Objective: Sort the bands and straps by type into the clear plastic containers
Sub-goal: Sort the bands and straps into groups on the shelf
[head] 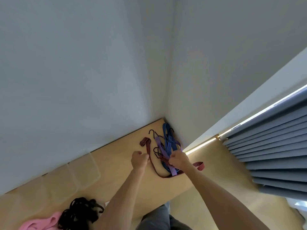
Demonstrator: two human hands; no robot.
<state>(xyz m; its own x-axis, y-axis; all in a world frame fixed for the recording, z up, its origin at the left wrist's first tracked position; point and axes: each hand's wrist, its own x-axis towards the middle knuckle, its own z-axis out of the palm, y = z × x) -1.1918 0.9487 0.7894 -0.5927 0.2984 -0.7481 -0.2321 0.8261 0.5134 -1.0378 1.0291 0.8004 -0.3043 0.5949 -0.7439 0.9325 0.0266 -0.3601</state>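
Bottom left sit pink bands [41, 221] and black cords [79, 213], further up clear containers [86, 170], then left hand [139, 161] and right hand [178, 159] pinching the red strap [154, 166] mid-frame, probably untangling it from blue straps [168, 140] next.

Counter [119, 156]: pale wood, set into the wall corner. At the corner, a tangle of blue striped bungee straps [167, 140], purple straps [160, 147], a red-and-black striped strap [146, 141] and black hooks [152, 132]. Away from the corner along the wall: clear plastic containers [86, 173]. Farthest from the corner: black elastic bands [81, 211], pink bands [43, 223].
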